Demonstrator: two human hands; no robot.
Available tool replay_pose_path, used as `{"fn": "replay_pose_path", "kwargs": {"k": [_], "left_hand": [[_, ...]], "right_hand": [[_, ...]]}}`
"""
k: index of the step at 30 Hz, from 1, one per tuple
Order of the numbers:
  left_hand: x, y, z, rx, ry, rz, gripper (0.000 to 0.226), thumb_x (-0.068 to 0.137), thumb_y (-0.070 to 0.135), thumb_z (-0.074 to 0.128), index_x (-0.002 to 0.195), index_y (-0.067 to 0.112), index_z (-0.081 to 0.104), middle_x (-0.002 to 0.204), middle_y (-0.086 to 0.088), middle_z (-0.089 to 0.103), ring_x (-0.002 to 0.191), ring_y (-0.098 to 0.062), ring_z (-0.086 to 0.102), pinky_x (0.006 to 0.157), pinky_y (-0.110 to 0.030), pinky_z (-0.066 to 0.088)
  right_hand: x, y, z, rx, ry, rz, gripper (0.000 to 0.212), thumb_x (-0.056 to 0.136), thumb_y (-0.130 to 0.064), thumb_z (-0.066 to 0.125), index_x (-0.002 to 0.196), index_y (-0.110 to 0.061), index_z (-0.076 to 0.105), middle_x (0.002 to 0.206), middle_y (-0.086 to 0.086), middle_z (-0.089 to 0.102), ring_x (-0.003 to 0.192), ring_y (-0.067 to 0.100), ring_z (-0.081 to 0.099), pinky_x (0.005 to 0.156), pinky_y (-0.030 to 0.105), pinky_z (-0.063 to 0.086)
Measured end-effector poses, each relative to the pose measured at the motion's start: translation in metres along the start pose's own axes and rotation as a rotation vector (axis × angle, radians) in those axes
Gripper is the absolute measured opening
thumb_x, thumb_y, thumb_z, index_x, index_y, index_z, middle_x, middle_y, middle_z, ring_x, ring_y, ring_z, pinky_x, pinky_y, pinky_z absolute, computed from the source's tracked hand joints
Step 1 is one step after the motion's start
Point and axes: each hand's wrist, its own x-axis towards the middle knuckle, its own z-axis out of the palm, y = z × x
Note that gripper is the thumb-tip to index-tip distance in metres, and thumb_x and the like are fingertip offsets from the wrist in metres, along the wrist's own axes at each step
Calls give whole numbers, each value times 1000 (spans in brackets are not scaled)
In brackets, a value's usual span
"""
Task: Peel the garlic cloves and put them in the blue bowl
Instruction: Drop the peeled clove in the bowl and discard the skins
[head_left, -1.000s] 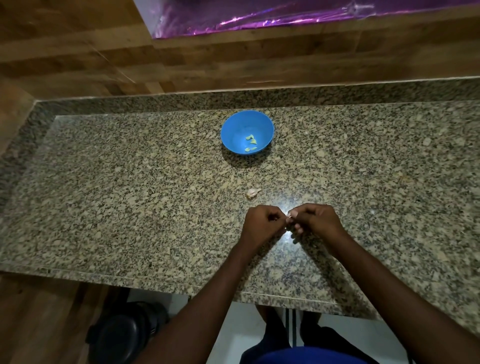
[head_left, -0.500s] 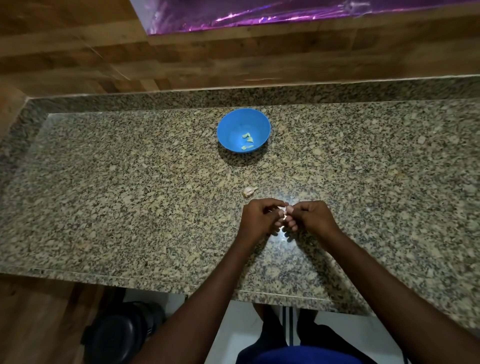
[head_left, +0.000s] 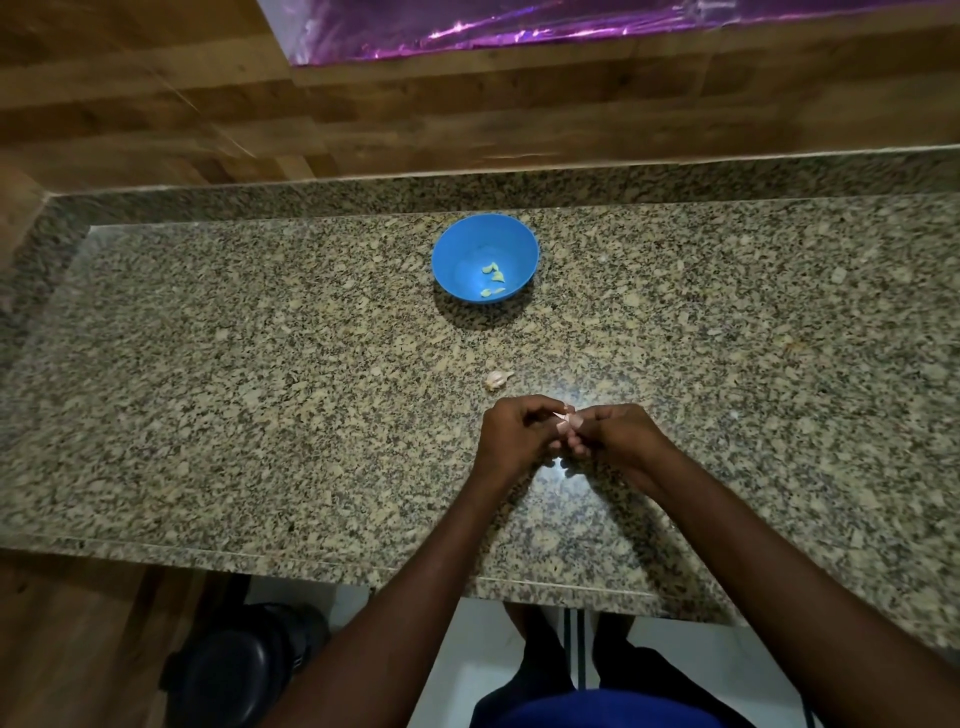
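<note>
Both hands met over the granite counter (head_left: 260, 415), the left hand (head_left: 519, 434) and right hand (head_left: 615, 439) pinching one small garlic clove (head_left: 562, 415) between their fingertips, its skin seemingly half worked off. Just beyond lay another unpeeled clove (head_left: 497, 379). Farther back, the blue bowl (head_left: 457, 260) already held a few peeled cloves (head_left: 492, 278), so I judged two remained.

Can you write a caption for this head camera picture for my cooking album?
Both hands, left hand and right hand, pinch a garlic clove near a blue bowl holding peeled pieces.
</note>
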Motion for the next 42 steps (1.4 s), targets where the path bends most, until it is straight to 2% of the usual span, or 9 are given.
{"fn": "replay_pose_path", "kwargs": {"k": [3,8,13,18,24,28,30,35,42], "left_hand": [[0,-1,1,-11,20,2,13,83,3,78,94,7,76,85,-19,74,68,-25,67,66,-51,59],[2,0,3,-40,-12,-21,16,81,0,79,96,1,74,78,-9,71,68,-13,65,66,-31,58],[0,0,3,-88,-10,-51,16,81,-3,77,96,-3,72,80,-14,69,66,-12,66,63,-25,57],[1,-4,2,-131,18,-101,11,84,-3,74,94,1,74,78,-17,72,64,-20,67,71,-47,59],[-2,1,4,-214,57,-100,9,82,-4,76,88,2,73,76,-19,64,68,-24,55,56,-25,47],[-3,-1,3,-206,60,-65,13,81,-4,77,84,8,73,77,-11,70,67,-18,62,59,-26,53],[-2,-2,3,-194,52,-42,13,81,-4,77,84,9,73,79,-9,72,69,-16,65,61,-26,56],[-2,-1,4,-149,28,-37,12,79,0,80,89,3,74,84,-12,73,68,-8,68,64,-21,56],[3,-9,4,-175,-1,-125,8,86,6,76,92,1,74,82,-25,72,62,-20,62,65,-34,55]], "right_hand": [[-2,1,5,46,-11,53,19,97,4,55,86,10,69,65,14,61,53,16,52,53,22,44],[-4,-3,6,10,50,113,25,98,4,50,79,5,67,64,15,59,53,20,52,50,27,42],[-3,-3,2,-25,67,85,16,95,4,58,84,9,68,66,18,61,51,20,55,54,31,47],[-5,-1,-3,13,39,54,8,88,8,62,91,13,68,63,19,64,54,25,58,80,59,56],[-13,-4,0,11,14,20,11,86,13,59,95,12,66,72,25,64,61,30,59,79,67,55],[-13,-3,1,54,-21,44,14,89,3,64,96,12,71,76,22,69,77,35,62,89,64,53],[-14,-3,1,44,-30,27,14,89,-1,67,93,12,71,68,18,68,71,33,61,91,59,52],[-12,-3,-1,-39,33,-5,16,92,-1,67,79,7,70,55,12,64,52,23,54,58,31,49],[-11,-3,-6,-412,-17,-199,24,96,-5,63,72,-4,65,61,13,65,55,23,58,58,30,49]]}}
